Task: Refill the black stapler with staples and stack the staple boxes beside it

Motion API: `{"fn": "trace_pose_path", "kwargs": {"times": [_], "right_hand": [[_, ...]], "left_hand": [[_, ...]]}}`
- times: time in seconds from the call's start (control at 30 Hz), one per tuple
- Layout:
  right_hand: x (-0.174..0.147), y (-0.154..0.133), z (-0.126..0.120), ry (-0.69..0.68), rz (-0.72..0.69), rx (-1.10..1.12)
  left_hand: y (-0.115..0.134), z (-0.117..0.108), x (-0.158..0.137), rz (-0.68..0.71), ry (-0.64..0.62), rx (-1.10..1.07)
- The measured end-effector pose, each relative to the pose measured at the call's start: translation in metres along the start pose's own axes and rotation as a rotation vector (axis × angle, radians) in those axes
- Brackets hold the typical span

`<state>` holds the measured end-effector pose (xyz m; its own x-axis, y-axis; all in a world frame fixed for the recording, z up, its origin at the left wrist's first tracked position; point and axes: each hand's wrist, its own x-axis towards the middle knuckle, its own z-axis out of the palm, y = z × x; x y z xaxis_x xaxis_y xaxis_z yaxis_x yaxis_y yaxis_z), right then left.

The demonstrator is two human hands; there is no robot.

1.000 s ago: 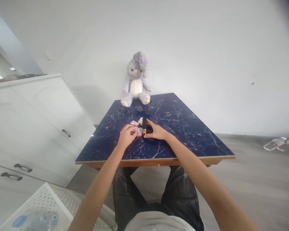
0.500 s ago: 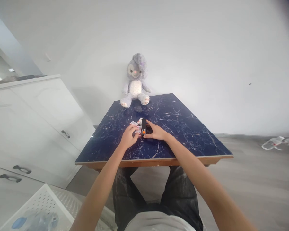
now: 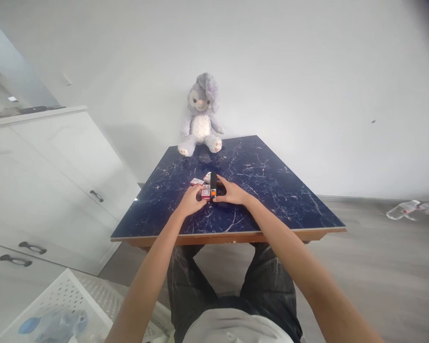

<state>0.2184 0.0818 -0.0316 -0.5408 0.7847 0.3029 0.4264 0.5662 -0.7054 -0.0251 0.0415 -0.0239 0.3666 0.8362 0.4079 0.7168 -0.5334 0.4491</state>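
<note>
My left hand (image 3: 193, 200) is closed around the left side of a small red-and-white box (image 3: 206, 191) on the table. Against that box's right side stands a black oblong thing with an orange patch (image 3: 213, 183), whose kind I cannot make out. My right hand (image 3: 232, 193) grips this black thing from the right, thumb near and fingers far. Just beyond my left hand lies a second small red-and-white box (image 3: 197, 181). A third whitish box (image 3: 208, 177) sits behind, partly covered by the black thing.
The dark blue marbled table (image 3: 271, 190) has a plush toy (image 3: 201, 121) seated at its far edge by the wall. White cabinets (image 3: 57, 186) stand left. A white perforated basket (image 3: 69, 295) with plastic bottles is at lower left. Clear bottles (image 3: 403, 209) lie on the floor at right.
The near red-and-white box in my left hand has shifted slightly and shows more of its top and red side. My right hand stays at the black thing. The view has tilted a little.
</note>
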Motion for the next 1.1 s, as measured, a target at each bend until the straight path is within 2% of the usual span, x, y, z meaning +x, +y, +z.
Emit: {"fn": "trace_pose_path", "kwargs": {"times": [0.2, 0.33, 0.47, 0.63, 0.83, 0.9, 0.97, 1.0, 1.1], "right_hand": [[0.0, 0.003, 0.0, -0.007, 0.014, 0.004], [0.0, 0.003, 0.0, -0.005, 0.014, 0.007], [0.0, 0.002, 0.0, -0.007, 0.01, 0.002], [0.0, 0.002, 0.0, -0.011, 0.01, 0.001], [-0.001, 0.001, -0.001, 0.001, -0.014, -0.018], [-0.001, 0.0, -0.002, 0.0, -0.012, -0.028], [-0.001, -0.002, -0.003, 0.001, -0.006, -0.037], [-0.001, -0.002, -0.003, 0.003, -0.005, -0.037], [-0.002, -0.004, -0.004, -0.004, -0.021, -0.024]], "left_hand": [[0.0, 0.001, -0.001, -0.027, -0.032, -0.101], [0.0, 0.001, -0.001, -0.04, 0.0, -0.135], [0.0, -0.002, 0.0, -0.027, 0.047, -0.075], [0.001, -0.007, 0.001, -0.165, -0.065, -0.09], [-0.007, -0.01, -0.005, -0.215, -0.1, -0.323], [-0.009, -0.01, -0.006, -0.217, -0.105, -0.329], [-0.011, -0.009, -0.005, -0.197, -0.071, -0.268], [-0.013, -0.009, -0.002, -0.199, -0.015, -0.225], [-0.022, -0.008, 0.009, -0.291, 0.257, -0.06]]}}
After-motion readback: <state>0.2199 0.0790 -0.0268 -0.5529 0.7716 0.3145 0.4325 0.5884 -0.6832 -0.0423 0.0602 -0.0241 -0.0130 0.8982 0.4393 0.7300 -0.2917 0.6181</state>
